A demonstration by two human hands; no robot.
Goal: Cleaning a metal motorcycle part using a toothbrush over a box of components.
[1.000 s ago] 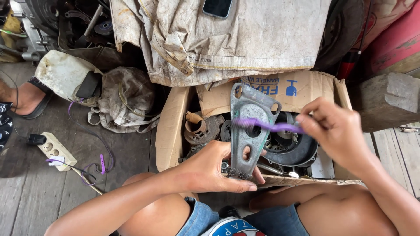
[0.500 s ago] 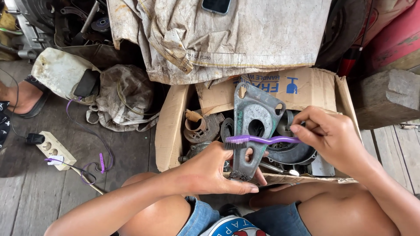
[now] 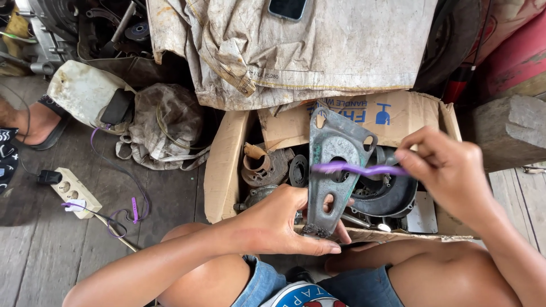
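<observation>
Left hand (image 3: 281,222) grips metal bracket (image 3: 333,165); right hand (image 3: 449,170) holds purple brush (image 3: 358,168).

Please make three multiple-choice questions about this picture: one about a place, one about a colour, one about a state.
1. Where does the phone lie?
A. on the dirty cloth
B. in the cardboard box
C. on the power strip

2. What colour is the strip in the right hand?
A. green
B. purple
C. yellow

3. How is the metal plate held?
A. flat in the box
B. upright by the left hand
C. by nobody

Answers: A, it rests on the cloth above the box; B, the strip is purple; B, the left hand grips its lower end.
</observation>
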